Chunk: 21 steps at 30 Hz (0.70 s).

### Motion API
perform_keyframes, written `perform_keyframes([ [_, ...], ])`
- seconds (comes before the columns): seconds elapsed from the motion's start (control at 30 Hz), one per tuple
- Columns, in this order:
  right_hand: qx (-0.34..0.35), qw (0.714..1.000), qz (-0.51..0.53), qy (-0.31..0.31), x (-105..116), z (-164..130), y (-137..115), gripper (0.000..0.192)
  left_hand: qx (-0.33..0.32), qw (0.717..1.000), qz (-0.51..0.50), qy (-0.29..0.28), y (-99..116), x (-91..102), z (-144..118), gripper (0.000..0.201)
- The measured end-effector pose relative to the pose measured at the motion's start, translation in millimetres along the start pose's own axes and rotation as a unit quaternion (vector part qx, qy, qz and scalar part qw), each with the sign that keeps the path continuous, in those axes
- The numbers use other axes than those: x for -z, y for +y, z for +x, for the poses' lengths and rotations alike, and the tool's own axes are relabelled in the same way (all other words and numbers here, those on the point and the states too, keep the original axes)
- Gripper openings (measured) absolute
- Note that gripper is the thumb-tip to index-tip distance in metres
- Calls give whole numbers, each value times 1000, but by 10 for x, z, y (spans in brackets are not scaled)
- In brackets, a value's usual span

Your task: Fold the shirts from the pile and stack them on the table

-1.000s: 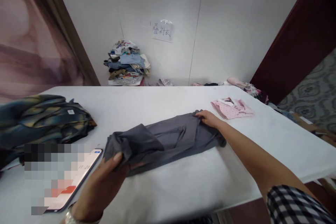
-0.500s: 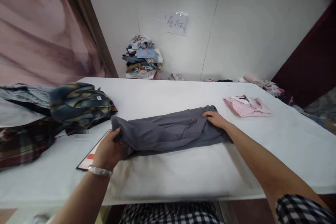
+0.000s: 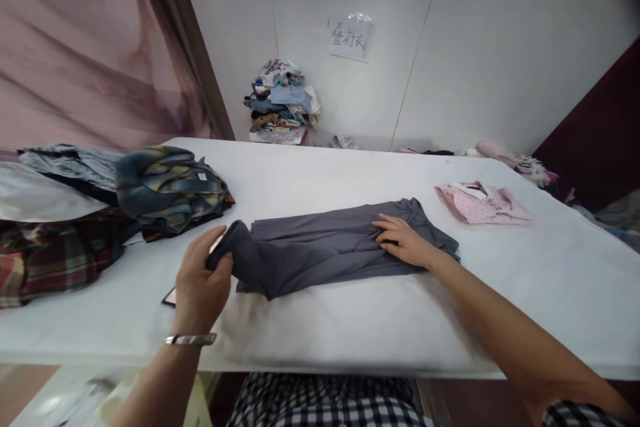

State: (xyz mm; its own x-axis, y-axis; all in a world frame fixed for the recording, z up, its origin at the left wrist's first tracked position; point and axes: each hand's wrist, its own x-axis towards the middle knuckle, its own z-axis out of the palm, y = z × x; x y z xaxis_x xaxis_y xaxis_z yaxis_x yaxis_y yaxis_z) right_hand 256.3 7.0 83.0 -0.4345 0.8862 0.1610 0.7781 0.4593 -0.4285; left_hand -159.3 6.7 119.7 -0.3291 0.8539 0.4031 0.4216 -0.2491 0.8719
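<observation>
At the near edge of the white bench point(image 3: 350, 333), the left end of a grey garment point(image 3: 330, 250) is pinched in the closed grip of the left hand point(image 3: 200, 283). Its right part is pressed flat under the open right hand point(image 3: 406, 243). Farther left, a heap of plaid clothes point(image 3: 165, 190) is seen; farther right, a folded pink shirt point(image 3: 483, 203). Against the back wall, a pile of clothes point(image 3: 283, 100) is stacked.

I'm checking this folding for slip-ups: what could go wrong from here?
The left hand pinches only the end of the grey garment, so the fold may bunch. The phone lies half hidden under that hand and could get dragged. The plaid clothes pile sits close and might snag.
</observation>
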Motion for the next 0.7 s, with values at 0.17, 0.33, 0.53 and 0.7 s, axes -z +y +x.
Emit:
perform_keyframes([
  [0.17, 7, 1000, 11, 15, 1, -114, -37, 32, -31, 996, 78, -2, 20, 144, -26, 37],
  [0.33, 6, 999, 29, 29, -56, -169, -83, 22, 103, 986, 133, -19, -14, 216, -9, 27],
  [0.53, -106, 957, 233, 134, 67, -83, -48, 18, 46, 986, 163, -11, -9, 276, 83, 17],
  [0.7, -200, 899, 317, 228, 200, 107, 113, 23, 165, 983, -76, -22, 77, 227, 307, 11],
])
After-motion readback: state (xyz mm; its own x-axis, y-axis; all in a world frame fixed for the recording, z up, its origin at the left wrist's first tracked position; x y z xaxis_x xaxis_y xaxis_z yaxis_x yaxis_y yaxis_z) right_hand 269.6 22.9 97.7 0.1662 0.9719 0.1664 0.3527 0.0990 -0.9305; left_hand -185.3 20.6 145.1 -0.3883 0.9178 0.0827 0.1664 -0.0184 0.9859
